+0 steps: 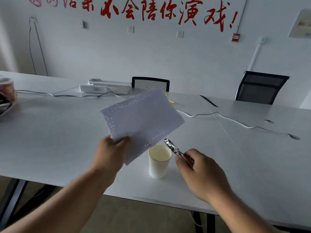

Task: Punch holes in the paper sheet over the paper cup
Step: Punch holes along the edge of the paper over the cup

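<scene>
My left hand (110,153) pinches the near corner of a white paper sheet (142,120) and holds it tilted in the air; rows of small punched holes run along its edges. The sheet's lower edge hangs just left of and above a white paper cup (159,163) that stands upright on the white table (50,140). My right hand (200,172) grips a silver hole punch (175,148), whose head sits over the cup's right rim, a little apart from the paper's edge.
White cables (235,122) trail across the table behind the cup. A white power strip and box (104,87) lie at the back, a red-patterned bowl (7,91) at the far left. Two black mesh chairs (259,88) stand beyond the table. The table's near edge runs under my forearms.
</scene>
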`<action>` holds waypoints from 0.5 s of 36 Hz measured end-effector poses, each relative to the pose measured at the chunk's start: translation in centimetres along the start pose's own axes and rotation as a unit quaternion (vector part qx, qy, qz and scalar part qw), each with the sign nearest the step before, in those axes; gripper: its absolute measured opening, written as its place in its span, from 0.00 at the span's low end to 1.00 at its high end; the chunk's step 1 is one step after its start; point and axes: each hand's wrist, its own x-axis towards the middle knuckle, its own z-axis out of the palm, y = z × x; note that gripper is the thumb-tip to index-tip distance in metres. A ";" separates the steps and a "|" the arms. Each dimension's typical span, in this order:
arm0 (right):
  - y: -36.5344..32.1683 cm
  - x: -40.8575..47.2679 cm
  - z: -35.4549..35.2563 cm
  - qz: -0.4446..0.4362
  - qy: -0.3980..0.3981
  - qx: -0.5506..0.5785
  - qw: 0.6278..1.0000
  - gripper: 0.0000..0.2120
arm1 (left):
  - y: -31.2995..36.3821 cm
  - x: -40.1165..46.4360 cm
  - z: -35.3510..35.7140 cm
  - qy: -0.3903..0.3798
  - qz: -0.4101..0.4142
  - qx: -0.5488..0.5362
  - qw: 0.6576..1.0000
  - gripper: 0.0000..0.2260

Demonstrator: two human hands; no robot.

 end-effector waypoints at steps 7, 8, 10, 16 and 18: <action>0.0 -0.4 0.5 -0.081 0.024 -0.112 0.990 0.19 | 0.2 0.5 -1.0 0.014 -0.021 -0.026 0.999 0.16; 0.0 -0.4 0.5 -0.084 0.019 -0.126 0.988 0.20 | 0.2 0.6 -1.1 0.013 -0.024 -0.027 0.999 0.16; 0.0 -0.3 0.5 -0.087 0.019 -0.131 0.987 0.21 | 0.2 0.5 -1.2 0.012 -0.029 -0.029 0.999 0.16; -0.5 -0.2 0.5 -0.103 0.022 -0.146 0.984 0.21 | 0.6 0.4 -1.3 0.015 -0.038 -0.036 0.999 0.14; -0.4 -0.2 0.6 -0.109 0.047 -0.137 0.983 0.21 | 0.7 0.4 -1.2 0.018 -0.043 -0.038 0.998 0.14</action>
